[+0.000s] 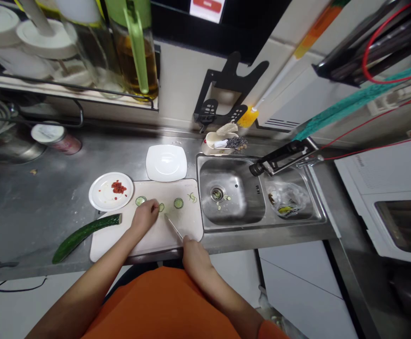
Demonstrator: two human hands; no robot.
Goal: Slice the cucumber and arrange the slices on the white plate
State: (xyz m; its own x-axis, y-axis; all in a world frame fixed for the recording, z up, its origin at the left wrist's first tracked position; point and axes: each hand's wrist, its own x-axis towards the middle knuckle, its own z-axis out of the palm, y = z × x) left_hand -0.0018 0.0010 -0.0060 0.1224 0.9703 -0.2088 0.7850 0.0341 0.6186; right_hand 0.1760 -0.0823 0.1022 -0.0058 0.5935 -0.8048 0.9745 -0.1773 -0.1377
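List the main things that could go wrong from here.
The left hand is close to the blade of the knife in the right hand, so a slip might nick its fingers.

The uncut cucumber straddles the edge of the cutting board, one end near the counter's front, and could roll off if bumped.

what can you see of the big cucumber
The cucumber is long, dark green and gently curved, its skin glossy and ridged-looking. One end is cut off flat, showing a pale face; the other tapers. It lies on its side, the cut end on the white cutting board, the rest reaching past its edge over the metal counter. Neither hand touches it.
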